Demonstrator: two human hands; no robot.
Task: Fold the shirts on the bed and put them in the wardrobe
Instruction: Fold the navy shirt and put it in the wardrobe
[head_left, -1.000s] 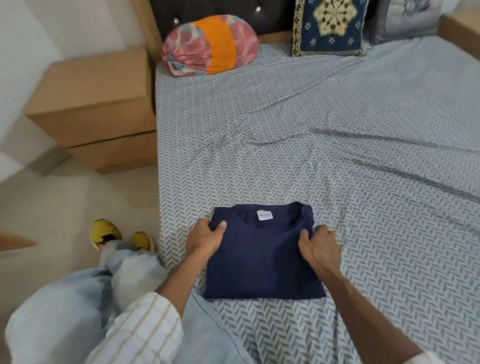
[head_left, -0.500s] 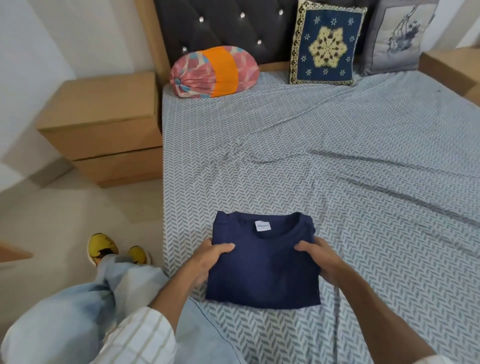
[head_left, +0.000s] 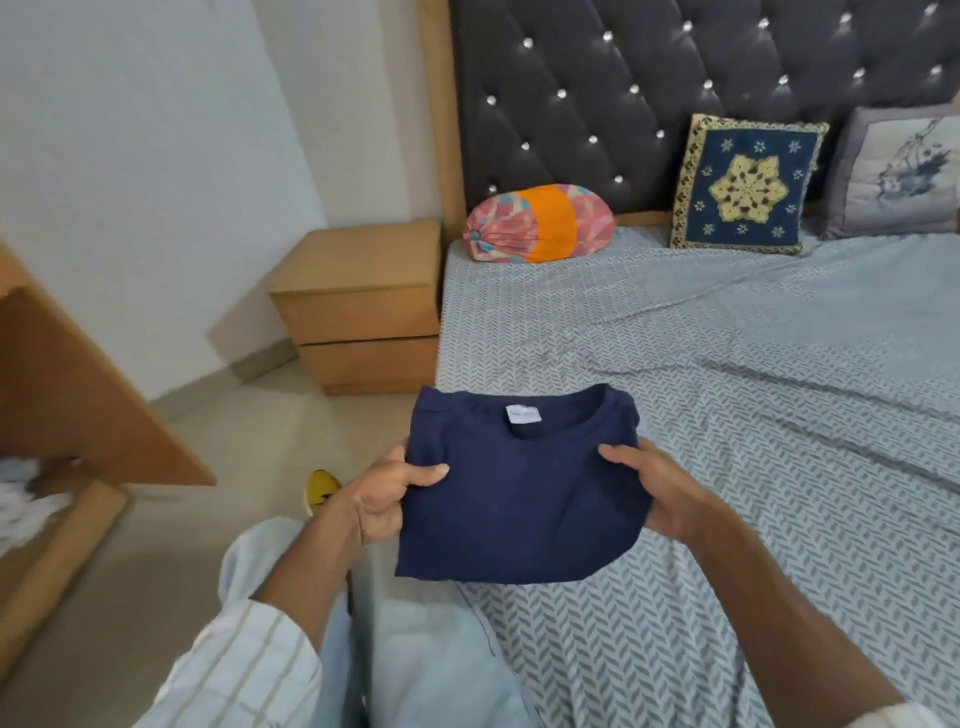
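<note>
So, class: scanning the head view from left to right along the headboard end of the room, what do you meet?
Wooden nightstand → pink-and-orange bolster → navy embroidered cushion → grey printed cushion.

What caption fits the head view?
Both hands, left and right, hold the folded navy shirt above the bed.

White walls (head_left: 156, 130), pale tiled floor (head_left: 249, 447), wooden nightstand (head_left: 358, 306) beside a dark tufted headboard (head_left: 597, 93).
</note>
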